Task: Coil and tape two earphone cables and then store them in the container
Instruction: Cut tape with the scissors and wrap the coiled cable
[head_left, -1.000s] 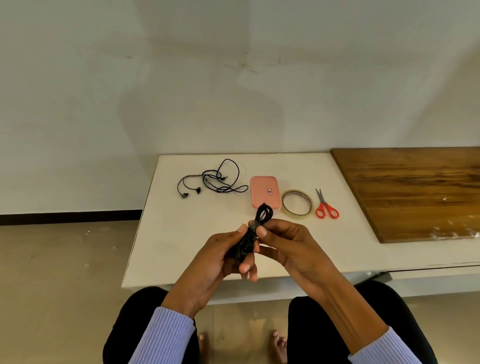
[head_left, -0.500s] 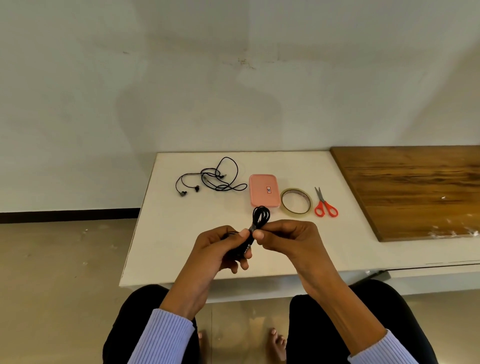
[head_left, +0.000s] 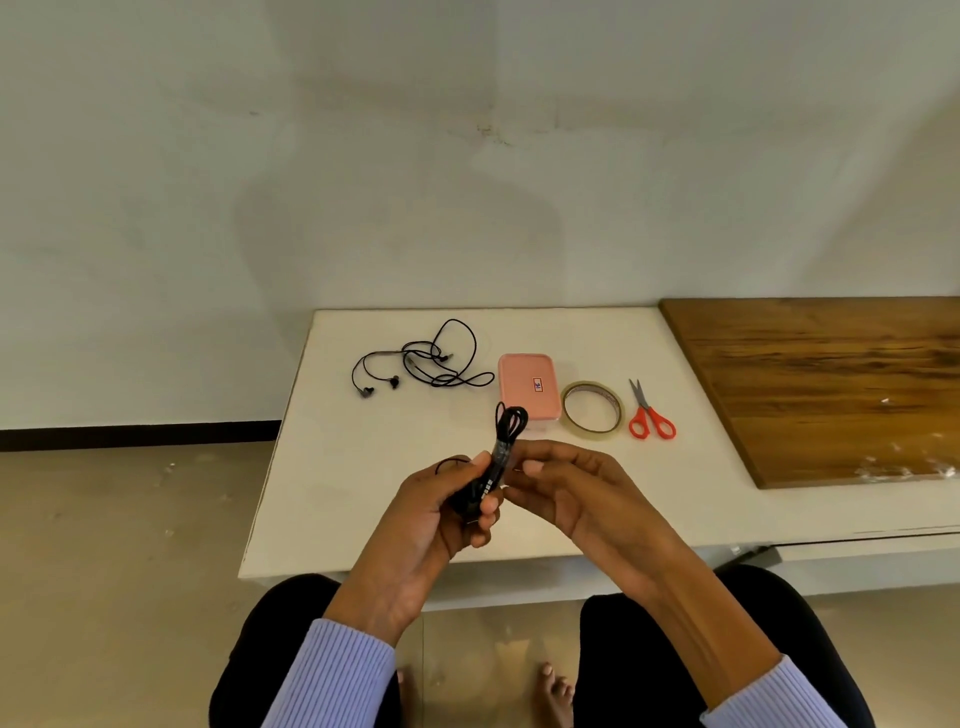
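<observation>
Head view, one entry. Step in hand, as we judge it: the first earphone cable is coiled and seems to bear a clear tape band at its waist; the next move calls for pressing that band flat, then storing the bundle.

- Coiled earphone cable (head_left: 503, 453): black, a slim upright bundle, loops fanning at the top; held at frame centre, above the surface's (head_left: 363, 467) near edge.
- Left hand (head_left: 436, 514): fingers curled round the bundle's lower half.
- Right hand (head_left: 566, 488): fingertips pinching the bundle's middle.
- Second earphone cable (head_left: 426, 364): loose tangle, centre-left, untouched.
- Pink container (head_left: 527, 387): lid on, centre.
- Tape roll (head_left: 592, 413), red scissors (head_left: 649, 415): right of it.
</observation>
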